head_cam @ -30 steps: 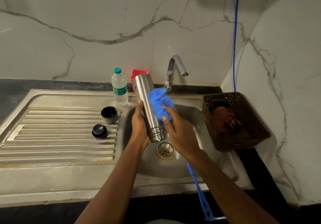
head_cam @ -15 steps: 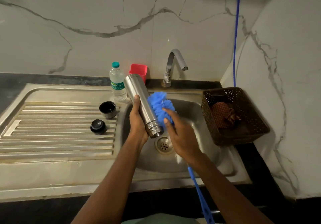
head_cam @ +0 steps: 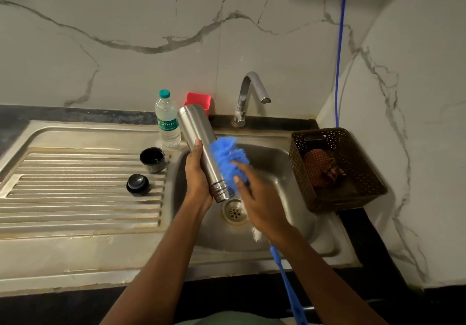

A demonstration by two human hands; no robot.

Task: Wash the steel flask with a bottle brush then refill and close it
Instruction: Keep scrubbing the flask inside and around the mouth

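Head view: right hand (head_cam: 262,203) slid brush (head_cam: 228,159) lower along flask (head_cam: 199,145).

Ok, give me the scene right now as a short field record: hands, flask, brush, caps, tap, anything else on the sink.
left hand: grips the steel flask mid-body, over the sink basin
flask pose: tilted, threaded mouth down toward the drain
right hand: presses the blue brush head against the flask's outside
brush handle: runs back under the right forearm
black cup cap: on drainboard, open side up
black stopper: on drainboard
tap: no water visible
water bottle: upright, capped
brown basket: right of basin, cloth inside
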